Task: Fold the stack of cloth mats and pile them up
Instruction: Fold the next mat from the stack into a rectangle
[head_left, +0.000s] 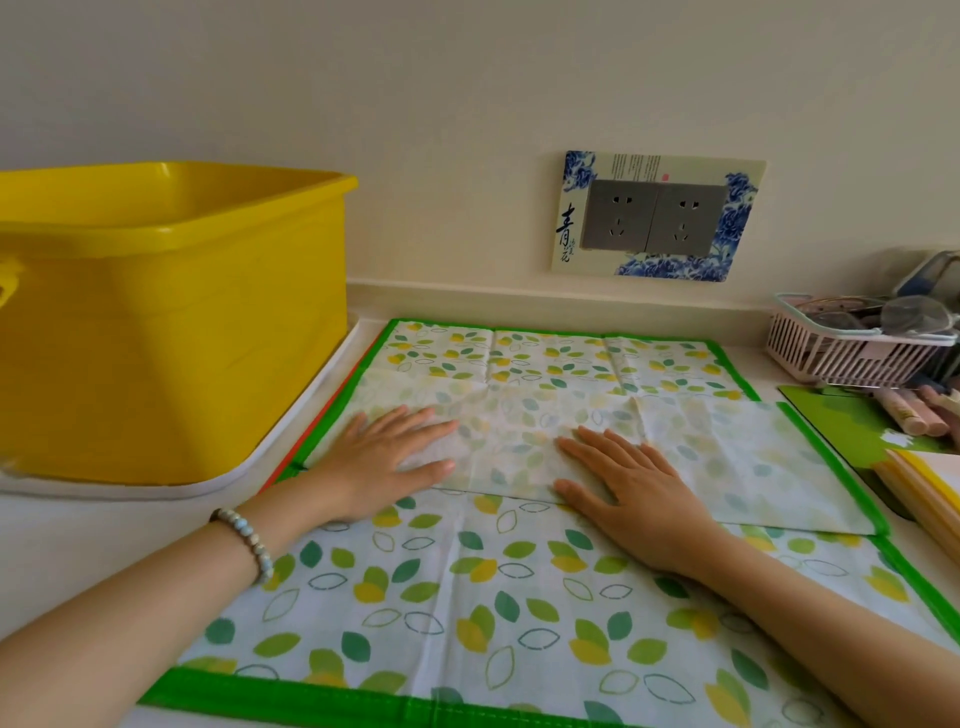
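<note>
At the bottom of the frame the green-bordered, leaf-printed cloth mat (467, 613) lies flat on the pale counter (78, 561), filling the lower middle and right; both forearms reach in from the lower corners, the left wrist wearing a beaded bracelet (247, 540). Mid-frame, a folded flap (727, 457) of the mat lies turned over with its paler reverse side up; the left hand (387, 460) and the right hand (631, 493) press palm-down on it, fingers straight and close together, thumbs held apart. An orange-red edge (306, 431) peeks out along the mat's left border. Further back, a yellow tub (171, 322) stands at the upper left on a white tray (156, 491); a pink-and-white basket (841, 358) sits at the right edge; a double wall socket (654, 218) in a blue-flowered frame is at the upper right.
</note>
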